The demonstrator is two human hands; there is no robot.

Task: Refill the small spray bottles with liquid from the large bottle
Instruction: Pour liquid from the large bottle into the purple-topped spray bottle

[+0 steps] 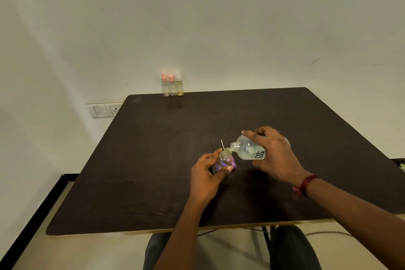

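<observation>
Midway across the dark wood-grain counter (153,160), a person's left hand (206,173) has its grip curled round an uncapped small spray bottle (223,159), while the right hand (274,153), grip wrapped round the tilted large bottle (247,149), holds its open neck just beside the small one's mouth. Three more spray bottles (173,85) stand side by side at the counter's far edge against a plain pale wall (219,28). A switch-and-socket plate (105,110) sits by the counter's far left corner.
</observation>
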